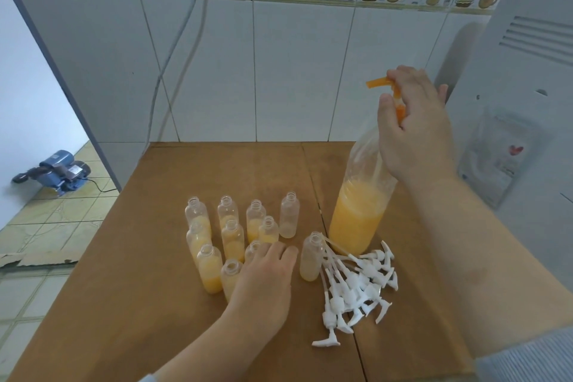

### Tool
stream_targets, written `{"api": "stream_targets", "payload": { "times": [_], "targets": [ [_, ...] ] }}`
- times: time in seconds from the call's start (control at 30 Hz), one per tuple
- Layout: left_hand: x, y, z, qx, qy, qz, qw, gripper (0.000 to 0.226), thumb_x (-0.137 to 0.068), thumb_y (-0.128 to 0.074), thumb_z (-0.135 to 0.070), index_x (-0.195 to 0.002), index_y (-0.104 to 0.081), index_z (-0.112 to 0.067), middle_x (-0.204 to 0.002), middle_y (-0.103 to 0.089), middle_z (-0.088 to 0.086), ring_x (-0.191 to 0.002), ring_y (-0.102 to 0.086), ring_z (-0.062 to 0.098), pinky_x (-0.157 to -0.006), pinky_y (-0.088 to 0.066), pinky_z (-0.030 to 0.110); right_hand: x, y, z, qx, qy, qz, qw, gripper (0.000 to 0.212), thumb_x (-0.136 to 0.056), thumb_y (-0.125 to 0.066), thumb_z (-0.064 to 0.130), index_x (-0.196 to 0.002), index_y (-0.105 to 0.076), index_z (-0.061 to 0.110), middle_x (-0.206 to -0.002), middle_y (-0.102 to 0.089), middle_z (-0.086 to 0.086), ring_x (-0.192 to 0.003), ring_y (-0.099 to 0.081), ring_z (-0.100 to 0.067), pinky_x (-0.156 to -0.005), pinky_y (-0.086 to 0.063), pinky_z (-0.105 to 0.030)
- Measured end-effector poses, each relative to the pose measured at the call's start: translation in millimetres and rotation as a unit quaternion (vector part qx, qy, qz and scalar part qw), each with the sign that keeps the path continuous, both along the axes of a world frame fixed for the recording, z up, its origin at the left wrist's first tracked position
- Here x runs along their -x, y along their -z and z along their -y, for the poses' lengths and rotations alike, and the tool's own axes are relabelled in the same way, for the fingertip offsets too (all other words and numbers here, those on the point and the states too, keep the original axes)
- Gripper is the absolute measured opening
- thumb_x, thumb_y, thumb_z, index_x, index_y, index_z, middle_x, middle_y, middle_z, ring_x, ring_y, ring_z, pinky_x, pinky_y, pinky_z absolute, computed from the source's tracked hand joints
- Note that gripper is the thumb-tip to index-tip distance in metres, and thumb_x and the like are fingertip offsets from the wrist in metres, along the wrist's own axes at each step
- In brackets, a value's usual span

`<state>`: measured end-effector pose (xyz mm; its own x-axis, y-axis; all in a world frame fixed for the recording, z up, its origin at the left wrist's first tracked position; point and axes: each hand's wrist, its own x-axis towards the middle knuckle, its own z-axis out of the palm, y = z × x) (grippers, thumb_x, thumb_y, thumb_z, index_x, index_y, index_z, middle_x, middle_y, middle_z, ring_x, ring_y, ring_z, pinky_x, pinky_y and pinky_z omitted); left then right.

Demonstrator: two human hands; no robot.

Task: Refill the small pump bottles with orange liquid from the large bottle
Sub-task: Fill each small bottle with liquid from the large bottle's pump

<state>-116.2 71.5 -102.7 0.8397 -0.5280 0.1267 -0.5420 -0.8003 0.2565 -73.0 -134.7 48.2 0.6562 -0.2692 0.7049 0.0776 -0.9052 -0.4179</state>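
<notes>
A large clear bottle (356,217) about half full of orange liquid stands on the brown table (173,304), right of centre. My right hand (415,133) grips its orange pump head (379,84) at the top. Several small open bottles (231,236) stand in a cluster left of it, most holding some orange liquid; two look empty, one at the back right (290,220) and one near the pumps (311,257). My left hand (266,282) rests among the front small bottles, fingers straight, covering part of one.
A pile of several white pump tops (356,288) lies right of the small bottles, in front of the large bottle. A white appliance (521,96) stands at the right table edge. Tiled wall runs behind. A blue motor (59,170) sits on the floor at left.
</notes>
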Motion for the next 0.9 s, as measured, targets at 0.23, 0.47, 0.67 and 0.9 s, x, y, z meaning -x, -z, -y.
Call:
{"api": "stream_targets", "payload": {
  "times": [0.23, 0.47, 0.67, 0.9],
  "targets": [
    [-14, -17, 30, 0.0, -0.028, 0.062, 0.998, 0.041, -0.082, -0.058, -0.043, -0.114, -0.057, -0.017, -0.107, -0.06, -0.002, -0.104, -0.056, 0.022, -0.098, -0.04, 0.039, 2, 1, 1, -0.003, -0.005, 0.001, 1.0, 0.039, -0.099, -0.037, 0.024, -0.137, -0.045, 0.017, -0.147, -0.038, 0.001, -0.141, -0.025, -0.015, -0.115, 0.004, -0.031],
    [-41, -30, 65, -0.115, -0.08, -0.034, 0.99, 0.028, -0.086, -0.057, -0.034, -0.108, -0.05, -0.017, -0.107, -0.056, 0.003, -0.112, -0.042, 0.024, -0.099, -0.019, 0.043, 2, 1, 1, -0.007, -0.006, 0.002, 1.0, 0.039, -0.099, -0.037, 0.024, -0.137, -0.044, 0.018, -0.148, -0.038, 0.002, -0.141, -0.026, -0.012, -0.115, 0.004, -0.03],
    [-43, -22, 71, -0.108, -0.089, -0.058, 0.988, 0.014, -0.087, -0.055, -0.021, -0.102, -0.052, -0.02, -0.087, -0.05, -0.001, -0.107, -0.048, 0.024, -0.103, -0.018, 0.044, 2, 1, 3, -0.013, -0.014, 0.009, 1.0, 0.039, -0.099, -0.037, 0.024, -0.136, -0.046, 0.017, -0.147, -0.04, 0.001, -0.139, -0.029, -0.013, -0.115, 0.003, -0.031],
    [-39, -33, 63, -0.061, -0.067, -0.043, 0.995, 0.007, -0.085, -0.052, -0.019, -0.09, -0.047, -0.019, -0.079, -0.046, -0.003, -0.093, -0.05, 0.019, -0.099, -0.028, 0.035, 3, 3, 4, -0.011, -0.02, 0.006, 1.0, 0.041, -0.098, -0.034, 0.026, -0.137, -0.045, 0.018, -0.147, -0.039, 0.003, -0.139, -0.028, -0.012, -0.114, 0.004, -0.03]
  ]
}}
